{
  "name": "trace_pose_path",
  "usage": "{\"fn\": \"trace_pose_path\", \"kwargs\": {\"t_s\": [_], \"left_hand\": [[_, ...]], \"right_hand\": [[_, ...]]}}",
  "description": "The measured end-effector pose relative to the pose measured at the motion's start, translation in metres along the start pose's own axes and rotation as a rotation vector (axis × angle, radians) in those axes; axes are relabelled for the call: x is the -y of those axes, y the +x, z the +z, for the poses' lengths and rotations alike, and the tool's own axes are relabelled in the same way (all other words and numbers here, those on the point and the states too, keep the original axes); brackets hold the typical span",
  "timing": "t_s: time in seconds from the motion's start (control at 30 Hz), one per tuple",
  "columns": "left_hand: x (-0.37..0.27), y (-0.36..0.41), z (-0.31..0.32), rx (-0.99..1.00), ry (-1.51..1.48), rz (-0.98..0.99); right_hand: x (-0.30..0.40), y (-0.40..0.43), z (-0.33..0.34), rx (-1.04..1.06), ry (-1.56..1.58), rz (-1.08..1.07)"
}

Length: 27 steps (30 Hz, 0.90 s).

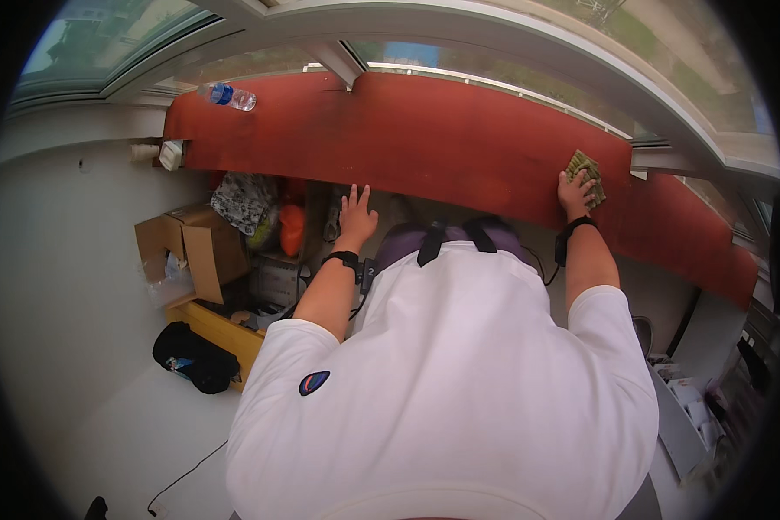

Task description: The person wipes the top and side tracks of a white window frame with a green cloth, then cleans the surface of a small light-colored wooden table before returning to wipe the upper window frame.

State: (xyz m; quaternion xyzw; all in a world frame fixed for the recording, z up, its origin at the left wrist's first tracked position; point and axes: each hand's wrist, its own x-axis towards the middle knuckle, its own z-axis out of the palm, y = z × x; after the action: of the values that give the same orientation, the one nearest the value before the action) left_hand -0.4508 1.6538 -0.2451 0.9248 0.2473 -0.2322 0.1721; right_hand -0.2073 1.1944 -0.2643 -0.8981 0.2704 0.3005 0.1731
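On the right part of a red window ledge (429, 143), my right hand (577, 193) lies with spread fingers on a folded green and white striped cloth (587, 170), pressing it to the surface. My left hand (358, 216) is at the ledge's near edge with its fingers apart and nothing in it; whether the fingertips touch the edge cannot be told. A clear plastic bottle (242, 100) with a blue label lies on its side near the ledge's far left end. Each wrist wears a black strap with a small device and a cable.
Window frames (559, 58) curve along the ledge's far side. Below left are an open cardboard box (201, 260), an orange plastic bag (292, 229), a yellow wooden drawer or box (211, 325) and a black cloth item (195, 357). A grey cabinet or shelf (673, 416) stands at the lower right.
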Motion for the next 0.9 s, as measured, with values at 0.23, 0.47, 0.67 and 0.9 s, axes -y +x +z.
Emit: {"fn": "trace_pose_path", "kwargs": {"t_s": [0.23,0.47,0.67,0.9], "left_hand": [[0.104,0.002,-0.022,-0.039,-0.209,0.028],[0.156,-0.018,-0.027,-0.134,-0.450,0.045],[0.131,-0.023,-0.032,-0.194,-0.549,0.116],[0.118,-0.023,-0.018,-0.152,-0.500,0.183]], "right_hand": [[0.147,-0.080,0.120,-0.071,-0.288,-0.371],[0.288,-0.234,0.203,0.272,-0.723,-0.920],[0.300,-0.288,0.245,0.344,-0.909,-1.137],[0.283,-0.248,0.210,0.330,-0.854,-1.184]]}}
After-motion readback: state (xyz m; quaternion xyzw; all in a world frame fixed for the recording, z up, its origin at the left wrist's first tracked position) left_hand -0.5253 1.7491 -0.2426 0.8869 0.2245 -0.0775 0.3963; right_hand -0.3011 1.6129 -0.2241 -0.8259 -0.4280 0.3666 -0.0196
